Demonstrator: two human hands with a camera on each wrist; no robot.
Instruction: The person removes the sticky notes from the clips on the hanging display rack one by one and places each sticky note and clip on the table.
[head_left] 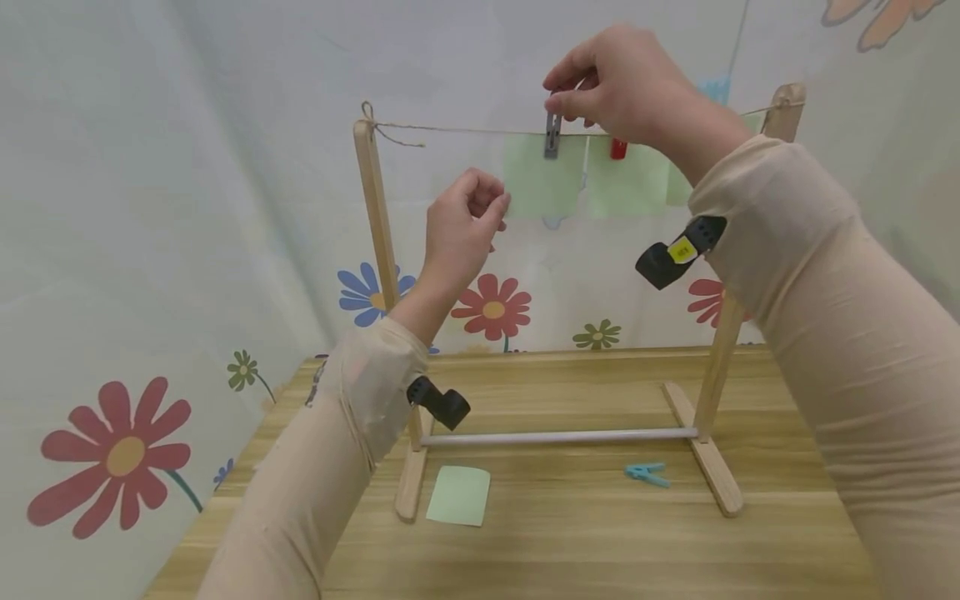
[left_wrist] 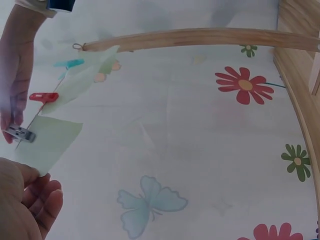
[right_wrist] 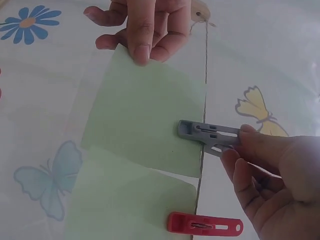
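Note:
A light green square of paper point(head_left: 531, 185) hangs at the twine point(head_left: 465, 130) strung between two wooden posts. My right hand point(head_left: 633, 87) pinches the handles of a grey clothespin point(right_wrist: 210, 132), whose jaws lie over the paper's top edge at the twine. With thumb and fingers, my left hand point(head_left: 461, 225) pinches the same sheet at its lower left corner. Beside it hangs a second green sheet point(right_wrist: 125, 200), held by a red clothespin point(right_wrist: 202, 225). Farther along, a light blue clothespin point(left_wrist: 70, 64) holds another green sheet.
On the wooden table point(head_left: 570, 533) lie a loose green paper square point(head_left: 459, 497) at the left foot of the rack and a blue clothespin point(head_left: 647, 474) near the right foot. A white crossbar point(head_left: 562, 437) joins the posts point(head_left: 377, 208) low down. A flowered sheet hangs behind.

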